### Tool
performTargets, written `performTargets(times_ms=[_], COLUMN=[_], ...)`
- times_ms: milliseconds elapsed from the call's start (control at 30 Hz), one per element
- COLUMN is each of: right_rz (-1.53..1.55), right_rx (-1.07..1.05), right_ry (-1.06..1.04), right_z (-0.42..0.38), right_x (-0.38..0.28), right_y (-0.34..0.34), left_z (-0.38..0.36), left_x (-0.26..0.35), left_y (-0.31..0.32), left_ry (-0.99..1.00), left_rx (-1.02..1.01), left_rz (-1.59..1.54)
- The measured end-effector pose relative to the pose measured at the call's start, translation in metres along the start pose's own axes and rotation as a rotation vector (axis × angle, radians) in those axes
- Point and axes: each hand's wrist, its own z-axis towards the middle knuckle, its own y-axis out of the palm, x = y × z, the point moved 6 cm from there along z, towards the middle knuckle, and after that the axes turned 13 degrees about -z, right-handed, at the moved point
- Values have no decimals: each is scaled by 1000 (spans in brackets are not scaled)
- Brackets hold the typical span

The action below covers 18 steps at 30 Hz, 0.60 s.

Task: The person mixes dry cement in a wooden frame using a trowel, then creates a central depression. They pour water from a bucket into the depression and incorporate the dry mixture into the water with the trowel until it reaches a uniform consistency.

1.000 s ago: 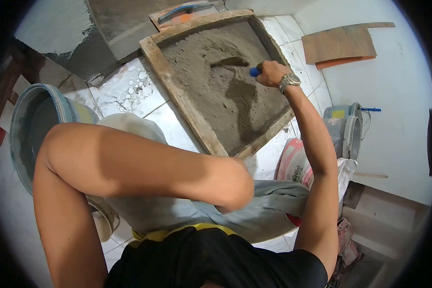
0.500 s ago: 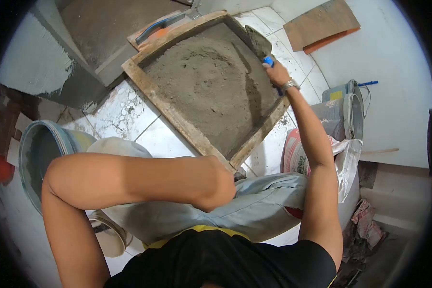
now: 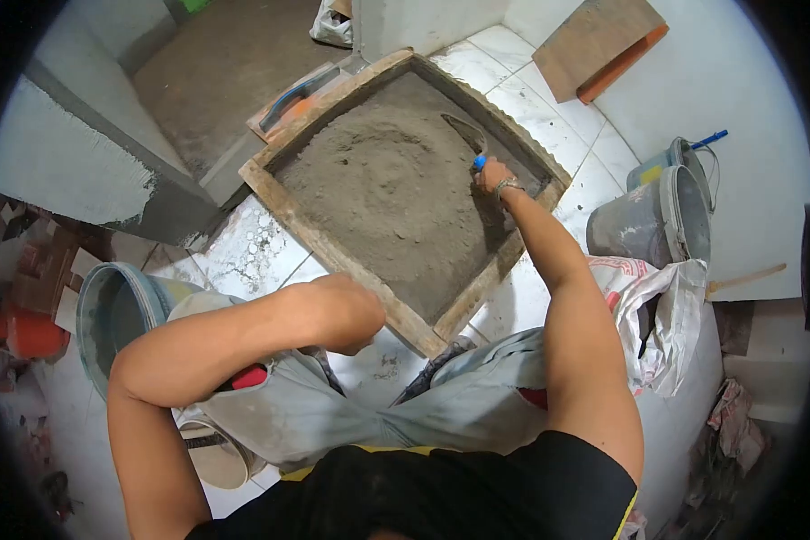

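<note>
My right hand point(image 3: 495, 175) grips the blue handle of a trowel point(image 3: 466, 133), its dark blade lying against the grey powdery mix inside a wooden-framed mixing box point(image 3: 306, 220). The mix point(image 3: 378, 198) is dry-looking, with a shallow ring-shaped hollow near its middle. A bracelet circles my right wrist. My left hand point(image 3: 346, 313) is curled into a loose fist above the near left side of the frame, and nothing shows in it. Its fingertips are partly hidden.
A blue-handled float point(image 3: 297, 99) lies beyond the box's far left side. Buckets point(image 3: 634, 220) and a white sack point(image 3: 670, 328) stand at right. Another bucket point(image 3: 117, 315) is at left, by my knee. A wooden board point(image 3: 594, 49) leans on the wall.
My right hand has drawn the trowel from the box's right edge inward, leftward over the mix. My left hand has swung left, off my lap. The view has shifted slightly.
</note>
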Motion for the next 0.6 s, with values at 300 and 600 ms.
performTargets(times_ms=[300,600], right_rz=[-27,-71], right_rx=[85,-26], right_ry=[-59,-625], right_z=[4,-100], right_x=[17,-1], right_y=[-52,-190], left_z=[10,-97], left_x=[6,129], left_y=[-8,-95], left_ry=[52,1133], left_rx=[35,395], left_rz=[43,-1778])
